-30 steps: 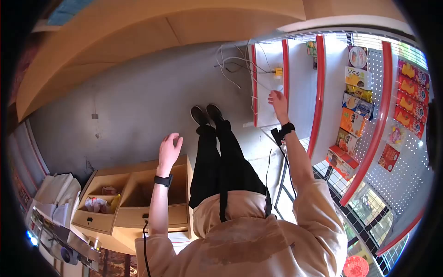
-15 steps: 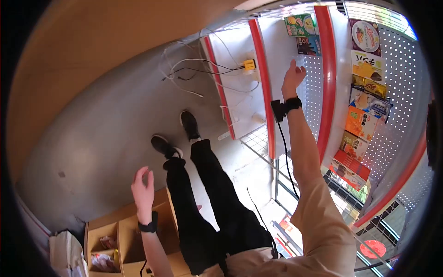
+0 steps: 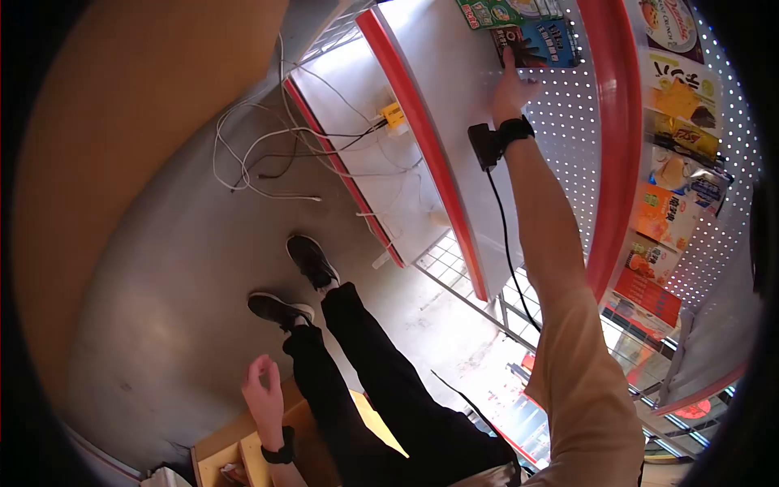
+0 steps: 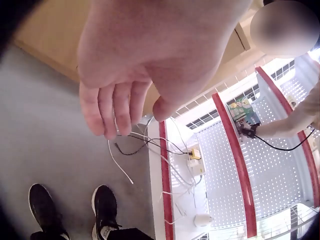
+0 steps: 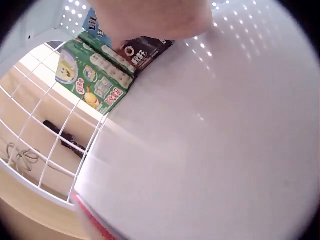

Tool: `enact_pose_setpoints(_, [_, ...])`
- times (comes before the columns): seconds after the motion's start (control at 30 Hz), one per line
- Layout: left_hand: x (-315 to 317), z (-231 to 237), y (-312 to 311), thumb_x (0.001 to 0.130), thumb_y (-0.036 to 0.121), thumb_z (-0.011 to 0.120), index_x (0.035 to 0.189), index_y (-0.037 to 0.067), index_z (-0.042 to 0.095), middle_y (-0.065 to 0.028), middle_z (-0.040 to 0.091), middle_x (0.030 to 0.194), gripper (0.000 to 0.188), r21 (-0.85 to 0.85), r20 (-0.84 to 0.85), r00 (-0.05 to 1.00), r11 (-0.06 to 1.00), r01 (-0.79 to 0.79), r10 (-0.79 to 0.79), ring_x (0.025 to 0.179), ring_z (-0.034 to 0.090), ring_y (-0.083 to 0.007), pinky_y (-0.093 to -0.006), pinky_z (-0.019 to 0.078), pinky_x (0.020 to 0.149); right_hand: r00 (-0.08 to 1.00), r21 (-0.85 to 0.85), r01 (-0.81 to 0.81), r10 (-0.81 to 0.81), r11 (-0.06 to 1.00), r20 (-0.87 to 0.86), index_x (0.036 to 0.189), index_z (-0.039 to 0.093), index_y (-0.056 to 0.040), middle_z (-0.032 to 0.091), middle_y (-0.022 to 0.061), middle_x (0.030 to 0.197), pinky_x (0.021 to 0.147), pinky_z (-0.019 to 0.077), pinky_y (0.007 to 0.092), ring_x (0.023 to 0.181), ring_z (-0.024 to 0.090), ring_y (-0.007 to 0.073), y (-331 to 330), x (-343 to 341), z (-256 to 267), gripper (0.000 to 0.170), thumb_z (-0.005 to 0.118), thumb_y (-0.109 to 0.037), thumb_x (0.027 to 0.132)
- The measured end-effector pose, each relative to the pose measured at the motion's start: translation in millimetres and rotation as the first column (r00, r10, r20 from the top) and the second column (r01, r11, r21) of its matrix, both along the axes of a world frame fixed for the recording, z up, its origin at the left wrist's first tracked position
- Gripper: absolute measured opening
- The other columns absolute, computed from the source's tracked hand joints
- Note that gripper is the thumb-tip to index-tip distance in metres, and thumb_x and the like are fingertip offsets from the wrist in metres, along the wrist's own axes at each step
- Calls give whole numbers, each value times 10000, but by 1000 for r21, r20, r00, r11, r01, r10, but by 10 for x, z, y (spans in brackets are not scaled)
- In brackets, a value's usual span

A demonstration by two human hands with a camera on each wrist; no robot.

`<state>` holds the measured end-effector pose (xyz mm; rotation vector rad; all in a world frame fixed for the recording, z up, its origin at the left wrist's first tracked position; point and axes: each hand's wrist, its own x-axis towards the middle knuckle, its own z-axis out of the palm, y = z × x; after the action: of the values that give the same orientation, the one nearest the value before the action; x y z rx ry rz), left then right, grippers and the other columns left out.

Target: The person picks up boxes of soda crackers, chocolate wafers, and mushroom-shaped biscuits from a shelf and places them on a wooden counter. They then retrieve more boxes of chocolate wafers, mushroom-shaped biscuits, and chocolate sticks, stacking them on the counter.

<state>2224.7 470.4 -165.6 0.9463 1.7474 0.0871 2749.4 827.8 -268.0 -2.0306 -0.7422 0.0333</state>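
My right hand (image 3: 511, 96) reaches over a white shelf, its index finger extended at the edge of a blue and dark package (image 3: 545, 44). In the right wrist view the hand (image 5: 157, 19) covers part of that package (image 5: 145, 50); whether they touch, I cannot tell. A green box (image 5: 90, 75) stands beside it at the wire side. Well away from the shelves, my left hand (image 3: 264, 398) hangs over the floor with loosely bent fingers, holding nothing; the left wrist view shows this hand (image 4: 150, 55) from close by.
Red-edged shelves (image 3: 422, 146) run along the right, with packaged snacks (image 3: 667, 215) on the neighbouring one. A yellow plug (image 3: 393, 115) and loose cables (image 3: 243, 166) are at the lowest shelf and floor. A wooden drawer unit (image 3: 213, 461) stands at the bottom.
The head view has turned and come closer to the shelves. My right hand has moved from the lower shelf up to the blue and dark package. My left hand stays free.
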Motion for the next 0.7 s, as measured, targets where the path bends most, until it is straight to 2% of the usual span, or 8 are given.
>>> enact_pose_setpoints(0.03, [14,-18,35,880,128,574,1020,-14,600,-129,655,945,202,-14,9,1000,1000,-18,18,864,630,-223,-311,478,775,1000,5,9,-9,1000,-5,1245,321,91,456,183,1177,906,408,362,1059,472,266,37,70,-61,918,837,-347,624])
enact_pose_setpoints(0.1, [26,-69,102,879,128,577,1017,-13,601,-125,656,941,199,-14,4,1000,1000,-17,17,847,623,-215,-306,476,764,993,208,5,20,978,-118,1207,351,78,466,181,1157,903,418,353,1067,471,263,103,160,-107,900,873,-277,566])
enact_pose_setpoints(0.17, [31,-107,112,862,103,580,987,-18,590,-133,648,910,174,-7,3,999,999,-44,44,821,627,-237,-325,482,748,994,168,80,-65,983,-93,1192,371,48,470,168,1153,888,434,336,1069,476,252,163,103,-91,833,873,-191,570])
enact_pose_setpoints(0.23, [38,-123,114,862,102,581,986,-19,591,-132,648,914,174,-15,-15,999,999,-40,40,822,627,-236,-323,483,748,977,389,-42,119,920,-176,1199,376,25,489,150,1140,871,445,331,1034,504,238,163,40,-85,777,850,-128,603])
enact_pose_setpoints(0.37, [90,-72,193,862,100,581,990,-18,591,-129,647,924,174,-23,-22,999,999,-33,33,827,629,-235,-320,484,750,950,361,-151,236,920,-205,1184,385,9,512,130,1117,868,446,327,996,532,224,193,71,-29,725,834,-85,622])
enact_pose_setpoints(0.6, [58,-62,166,886,130,568,1024,-7,593,-106,649,948,196,-30,10,999,999,-41,42,851,612,-192,-296,473,769,954,336,-24,122,942,-274,1101,406,-3,530,99,1023,851,443,321,955,529,197,196,72,14,655,842,-103,622])
enact_pose_setpoints(0.63, [54,-71,144,875,117,574,1018,-5,593,-121,648,932,189,-14,5,999,999,-34,34,839,622,-218,-311,481,759,962,313,17,69,950,-263,1094,404,-2,528,94,1006,846,442,320,949,525,194,197,49,19,652,843,-110,623])
enact_pose_setpoints(0.7, [57,-72,116,864,103,579,1012,-4,593,-135,648,915,183,4,-1,1000,1000,-30,30,827,632,-244,-326,489,749,953,342,-5,108,940,-283,1096,410,1,531,93,1026,843,440,320,949,524,190,169,3,38,649,841,-120,627])
